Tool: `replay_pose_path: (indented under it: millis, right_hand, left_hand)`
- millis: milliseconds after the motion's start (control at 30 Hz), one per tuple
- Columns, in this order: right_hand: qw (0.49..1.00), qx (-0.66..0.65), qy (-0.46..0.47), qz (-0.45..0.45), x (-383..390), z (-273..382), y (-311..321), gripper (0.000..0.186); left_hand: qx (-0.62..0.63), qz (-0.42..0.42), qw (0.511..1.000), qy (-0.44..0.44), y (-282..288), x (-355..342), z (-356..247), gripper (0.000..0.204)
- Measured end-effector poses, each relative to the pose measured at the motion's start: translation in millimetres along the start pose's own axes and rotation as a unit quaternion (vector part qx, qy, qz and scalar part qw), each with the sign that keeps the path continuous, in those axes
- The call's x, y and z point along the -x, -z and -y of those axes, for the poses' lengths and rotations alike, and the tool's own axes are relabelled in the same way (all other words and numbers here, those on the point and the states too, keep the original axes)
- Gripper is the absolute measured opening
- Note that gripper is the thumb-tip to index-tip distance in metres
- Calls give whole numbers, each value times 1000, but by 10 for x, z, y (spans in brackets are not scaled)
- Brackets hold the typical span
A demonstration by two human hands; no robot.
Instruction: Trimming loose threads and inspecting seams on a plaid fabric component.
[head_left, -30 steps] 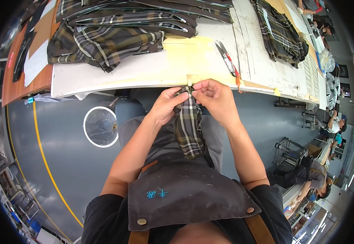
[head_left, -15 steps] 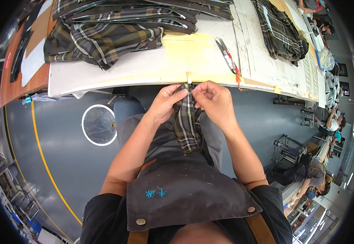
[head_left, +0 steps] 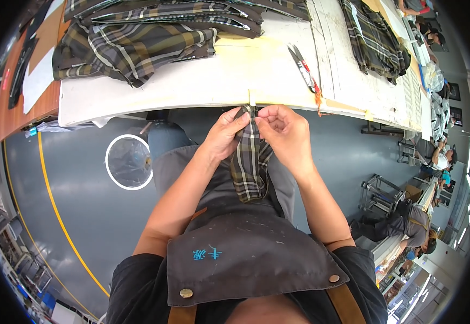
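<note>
Both my hands hold a strip of dark olive plaid fabric (head_left: 248, 170) just below the table's front edge, its lower part hanging over my grey apron. My left hand (head_left: 227, 132) pinches its top from the left, thumb on the cloth. My right hand (head_left: 283, 132) grips the top from the right with thumb and index finger, other fingers curled. A short pale tab (head_left: 252, 97) at the table edge stands directly above my fingertips; whether the cloth touches it I cannot tell. Red-and-silver scissors (head_left: 305, 67) with orange threads lie right of it.
On the white table (head_left: 181, 94) are stacked plaid pieces with zippers (head_left: 137, 46) and another plaid pile (head_left: 375, 40). An orange side table (head_left: 13, 108) stands left. A white-rimmed bin (head_left: 128, 162) is on the floor. Co-workers (head_left: 408, 227) work along benches at the right.
The view has shifted slightly, so the table sits a little higher and further left. Both my hands stay on the plaid strip, with small finger movements; its lower end appears slightly higher.
</note>
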State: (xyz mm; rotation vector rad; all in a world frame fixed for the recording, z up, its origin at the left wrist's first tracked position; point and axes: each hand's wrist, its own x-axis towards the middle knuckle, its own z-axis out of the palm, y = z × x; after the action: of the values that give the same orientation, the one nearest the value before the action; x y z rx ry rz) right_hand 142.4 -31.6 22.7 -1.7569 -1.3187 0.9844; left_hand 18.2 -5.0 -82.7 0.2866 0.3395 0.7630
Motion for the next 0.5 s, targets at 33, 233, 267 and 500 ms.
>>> replay_pose_path:
  millis: [33,233,267,500]
  right_hand:
    - [1000,0,-1,0,1,-8,-5,8]
    - [998,30,25,-57,8,17,-108,7]
    - [995,47,38,-75,1,18,-127,7]
    - [990,81,27,-114,-42,5,-205,9]
  left_hand:
    - [11,8,1000,-2,11,-12,10,27]
    - [-42,-17,998,-31,25,-45,73,29]
    - [-41,-17,999,-31,24,-40,74,29]
    - [-76,-25,996,-38,-35,-23,42,34]
